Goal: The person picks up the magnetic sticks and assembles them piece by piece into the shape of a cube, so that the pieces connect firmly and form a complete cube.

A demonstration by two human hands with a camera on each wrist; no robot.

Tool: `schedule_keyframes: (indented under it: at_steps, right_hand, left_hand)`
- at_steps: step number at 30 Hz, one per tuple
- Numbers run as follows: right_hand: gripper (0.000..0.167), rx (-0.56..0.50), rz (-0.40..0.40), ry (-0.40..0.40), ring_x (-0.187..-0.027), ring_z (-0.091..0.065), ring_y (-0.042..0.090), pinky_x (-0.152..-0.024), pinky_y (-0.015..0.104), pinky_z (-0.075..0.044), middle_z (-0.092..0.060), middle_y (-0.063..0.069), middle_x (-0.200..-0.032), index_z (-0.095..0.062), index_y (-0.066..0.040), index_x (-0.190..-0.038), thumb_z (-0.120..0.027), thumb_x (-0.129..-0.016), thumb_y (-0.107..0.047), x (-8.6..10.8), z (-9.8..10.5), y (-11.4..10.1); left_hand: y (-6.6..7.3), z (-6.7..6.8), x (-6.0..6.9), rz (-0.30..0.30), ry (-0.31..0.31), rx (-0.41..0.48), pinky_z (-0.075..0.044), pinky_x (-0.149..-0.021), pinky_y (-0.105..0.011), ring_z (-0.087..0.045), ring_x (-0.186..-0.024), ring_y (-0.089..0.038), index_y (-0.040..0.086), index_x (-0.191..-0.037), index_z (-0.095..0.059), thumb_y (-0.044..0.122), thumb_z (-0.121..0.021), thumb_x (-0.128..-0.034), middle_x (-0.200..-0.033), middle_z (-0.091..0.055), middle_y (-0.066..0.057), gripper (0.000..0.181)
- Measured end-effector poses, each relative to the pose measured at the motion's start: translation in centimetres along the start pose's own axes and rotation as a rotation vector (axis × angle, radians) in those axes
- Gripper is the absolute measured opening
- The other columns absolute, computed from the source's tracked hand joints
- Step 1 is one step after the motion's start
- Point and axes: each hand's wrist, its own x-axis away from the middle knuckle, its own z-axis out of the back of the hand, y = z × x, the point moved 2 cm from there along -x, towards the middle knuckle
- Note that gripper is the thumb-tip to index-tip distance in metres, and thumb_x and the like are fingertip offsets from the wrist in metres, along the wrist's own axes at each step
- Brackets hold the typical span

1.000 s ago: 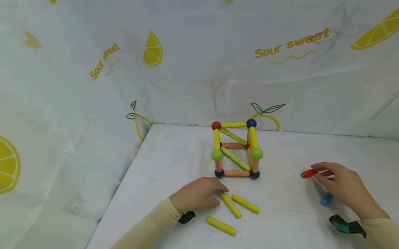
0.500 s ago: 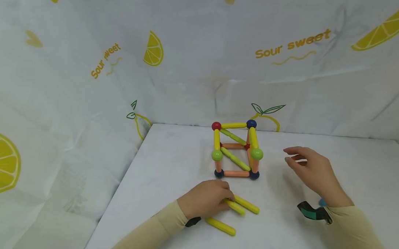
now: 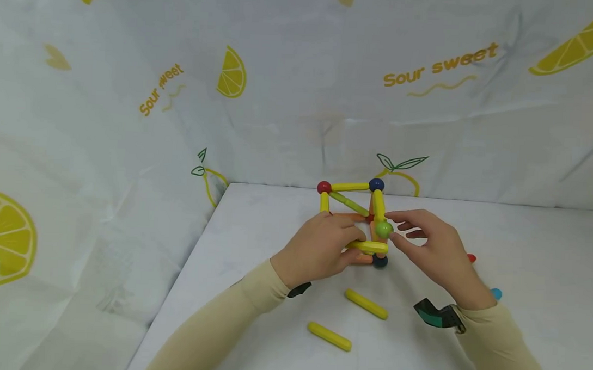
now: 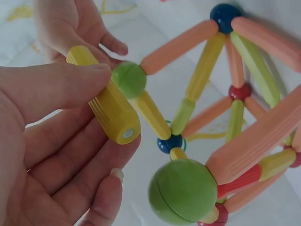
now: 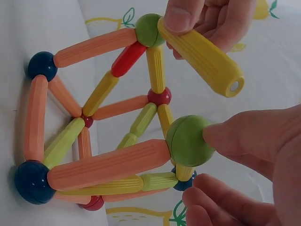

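Note:
My left hand (image 3: 319, 248) pinches a yellow magnetic rod (image 3: 374, 247) between thumb and fingers, in front of a cube-shaped frame (image 3: 350, 186) of rods and balls. A silvery magnet tip shows at the rod's free end in both wrist views. At the frame's front right top corner, my right hand (image 3: 431, 247) holds a green ball (image 5: 190, 141), its thumb against the side and its fingers close by. The other green ball (image 4: 182, 190), at the front left corner, is hidden by my left hand in the head view.
Two loose yellow rods, a nearer one (image 3: 329, 336) and a farther one (image 3: 366, 304), lie in front of the frame. A red piece (image 3: 471, 258) and a blue piece (image 3: 496, 293) lie partly hidden behind my right arm. A patterned sheet (image 3: 279, 124) hangs behind the table.
My left hand has picked up one yellow rod from the table and lifted it to the frame. My right hand has left the red piece and moved left to the green ball.

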Motion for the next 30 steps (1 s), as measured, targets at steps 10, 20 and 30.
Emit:
schedule_keyframes:
  at_steps: [10, 20, 30]
  right_hand:
    - [0.04, 0.066, 0.021, -0.078, -0.104, -0.072, 0.026, -0.084, 0.044, -0.066, -0.071, 0.002, -0.121, -0.076, -0.023, -0.131, -0.087, -0.092, -0.015, 0.1, -0.8, -0.4]
    - [0.038, 0.052, 0.043, -0.056, -0.102, -0.072, 0.021, -0.082, 0.027, -0.062, -0.075, 0.0, -0.12, -0.077, -0.022, -0.127, -0.088, -0.092, -0.015, -0.1, -0.6, -0.2]
    - [0.038, 0.057, 0.012, -0.094, -0.104, -0.074, 0.027, -0.086, 0.031, -0.062, -0.076, 0.004, -0.124, -0.073, -0.017, -0.132, -0.084, -0.095, -0.017, -0.4, -0.2, -0.1]
  left_hand:
    - [-1.1, -1.2, 0.2, 0.026, 0.073, -0.003, -0.049, -0.076, -0.023, -0.074, -0.1, -0.009, 0.021, -0.107, -0.079, 0.022, -0.079, -0.0972, -0.135, -0.076, 0.006, 0.01]
    - [-1.8, -1.6, -0.4, 0.04, 0.054, -0.066, -0.051, -0.078, -0.026, -0.072, -0.093, -0.01, 0.019, -0.124, -0.077, 0.025, -0.08, -0.0976, -0.12, -0.079, 0.007, 0.027]
    - [-2.0, -1.8, -1.0, 0.052, 0.028, -0.101, -0.05, -0.08, -0.027, -0.072, -0.094, -0.01, 0.019, -0.136, -0.074, 0.026, -0.077, -0.1014, -0.112, -0.079, 0.005, 0.035]
